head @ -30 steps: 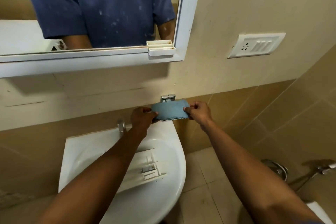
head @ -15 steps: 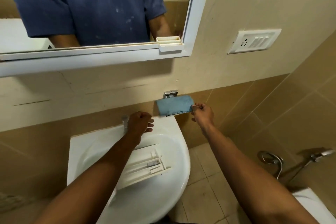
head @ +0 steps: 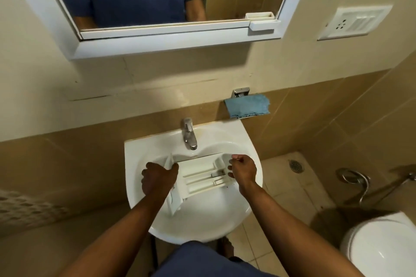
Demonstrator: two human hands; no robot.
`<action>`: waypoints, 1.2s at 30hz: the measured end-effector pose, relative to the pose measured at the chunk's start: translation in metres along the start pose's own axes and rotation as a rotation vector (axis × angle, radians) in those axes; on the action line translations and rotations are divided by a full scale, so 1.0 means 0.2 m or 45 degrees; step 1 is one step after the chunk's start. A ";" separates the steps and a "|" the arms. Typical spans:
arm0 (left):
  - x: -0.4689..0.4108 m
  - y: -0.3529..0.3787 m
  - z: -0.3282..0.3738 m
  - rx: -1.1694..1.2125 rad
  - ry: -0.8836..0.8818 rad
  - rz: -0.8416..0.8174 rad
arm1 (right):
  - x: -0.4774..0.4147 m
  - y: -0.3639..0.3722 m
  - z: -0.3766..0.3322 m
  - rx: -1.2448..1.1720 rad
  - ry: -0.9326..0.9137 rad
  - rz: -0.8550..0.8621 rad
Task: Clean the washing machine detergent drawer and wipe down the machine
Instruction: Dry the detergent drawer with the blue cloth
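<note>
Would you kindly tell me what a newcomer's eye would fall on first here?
The white detergent drawer lies in the sink below the tap, the left hand gripping its left end and the right hand at its right end. Next, the blue cloth draped on the wall holder above the sink's right side.

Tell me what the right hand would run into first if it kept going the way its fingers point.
The detergent drawer: the right hand has curled fingers pointing left at the drawer's right end, which lies in the sink. Nothing shows between them; whether they already touch is unclear.
</note>
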State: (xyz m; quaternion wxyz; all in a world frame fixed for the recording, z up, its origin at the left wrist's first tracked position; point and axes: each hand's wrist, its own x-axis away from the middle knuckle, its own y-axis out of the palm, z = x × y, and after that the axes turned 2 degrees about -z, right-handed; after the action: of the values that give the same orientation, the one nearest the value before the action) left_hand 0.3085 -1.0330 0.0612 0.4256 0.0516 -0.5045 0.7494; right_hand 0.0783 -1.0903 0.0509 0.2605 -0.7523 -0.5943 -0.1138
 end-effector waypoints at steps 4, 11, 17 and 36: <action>0.00 -0.01 -0.08 0.196 -0.052 -0.373 | 0.06 0.00 0.01 0.098 -0.046 -0.073; 0.03 0.03 -0.06 0.105 0.116 -0.225 | 0.12 -0.05 0.03 0.165 -0.059 -0.176; 0.05 0.01 -0.05 0.111 0.246 -0.210 | 0.15 -0.10 0.05 0.322 -0.063 -0.230; 0.28 -0.08 -0.14 0.415 0.259 -0.543 | 0.46 -0.10 0.24 -0.365 0.284 -0.227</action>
State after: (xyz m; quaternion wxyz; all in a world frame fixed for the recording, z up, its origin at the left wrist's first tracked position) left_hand 0.2930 -0.9753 0.0874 0.6081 0.1487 -0.3099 0.7156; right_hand 0.0779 -0.9850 0.0593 0.2041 -0.7089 -0.6036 -0.3025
